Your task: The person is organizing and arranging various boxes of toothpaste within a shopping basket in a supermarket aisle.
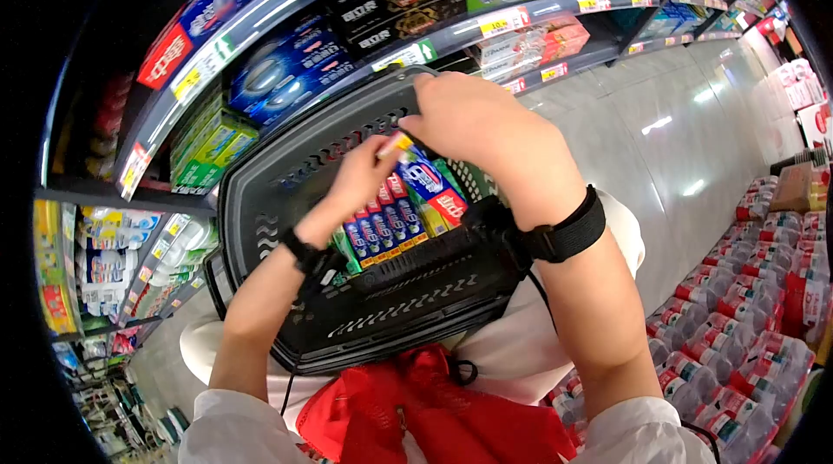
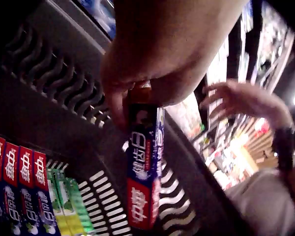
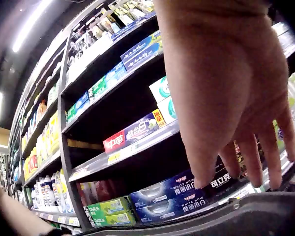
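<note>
My left hand (image 1: pixel 357 176) pinches one end of a blue and red toothpaste box (image 1: pixel 434 186) and holds it inside the black shopping basket (image 1: pixel 245 195). In the left wrist view the box (image 2: pixel 142 167) hangs lengthwise from the fingers, close to the basket's slotted wall. Beside it, several matching toothpaste boxes (image 2: pixel 25 182) stand in a row, with green and yellow boxes (image 2: pixel 66 199) at the row's end. My right hand (image 1: pixel 486 117) is at the basket's far rim, holding nothing; the right wrist view shows its fingers (image 3: pixel 253 157) extended and spread above the rim.
Store shelves (image 1: pixel 451 35) with toothpaste cartons and price tags curve along the far side. A blue and red carton (image 3: pixel 130 133) lies on a middle shelf. Packs of bottles (image 1: pixel 729 325) are stacked at the right, beyond the tiled floor (image 1: pixel 642 108). The basket is by the person's white-clothed legs.
</note>
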Tool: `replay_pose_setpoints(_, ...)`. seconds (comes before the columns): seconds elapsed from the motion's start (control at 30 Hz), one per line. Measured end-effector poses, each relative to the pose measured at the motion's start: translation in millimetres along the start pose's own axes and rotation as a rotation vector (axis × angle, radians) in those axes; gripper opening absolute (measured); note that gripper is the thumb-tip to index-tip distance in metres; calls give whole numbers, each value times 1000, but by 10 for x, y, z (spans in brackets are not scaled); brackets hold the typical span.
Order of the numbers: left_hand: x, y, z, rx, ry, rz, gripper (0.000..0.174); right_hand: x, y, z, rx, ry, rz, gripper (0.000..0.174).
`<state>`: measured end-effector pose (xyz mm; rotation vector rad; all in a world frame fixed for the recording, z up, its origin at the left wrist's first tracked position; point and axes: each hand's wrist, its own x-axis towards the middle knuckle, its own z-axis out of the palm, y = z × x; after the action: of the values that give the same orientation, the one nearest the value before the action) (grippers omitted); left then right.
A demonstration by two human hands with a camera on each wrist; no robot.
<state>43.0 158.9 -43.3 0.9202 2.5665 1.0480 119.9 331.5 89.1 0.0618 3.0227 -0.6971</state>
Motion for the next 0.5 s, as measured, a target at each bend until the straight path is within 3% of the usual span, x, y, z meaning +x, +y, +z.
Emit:
replay_pose_setpoints(0.03,-18,-230,-142,-275,-81,-192,31,12,16,26,26,27,-19,36)
replay_pose_setpoints(0.1,-277,58,-582,-793,-49,-395,35,54,15,85,25,54,-57,42)
replay_pose_setpoints(0.17,-479,45,-899,-968,-4,-371,37,93,-22,134,76,72,-30,48)
replay_pose_setpoints(0.33,-826,-132,-1290,-1223,127,-340,34,169,-81,266,137,81,-39,56)
replay_pose_setpoints(0.4,-941,-117,-1325,-1248,155,-328,33,121,-219,258,439,-16,-12,54)
replay_pose_setpoints(0.43,-995,-156,-1324,-1243,147,-286,33,84,-286,235,593,-168,49,45)
replay_pose_setpoints(0.5,-1052,-131,-1336,-1263,193,-327,32,63,-326,364,538,-283,-41,39)
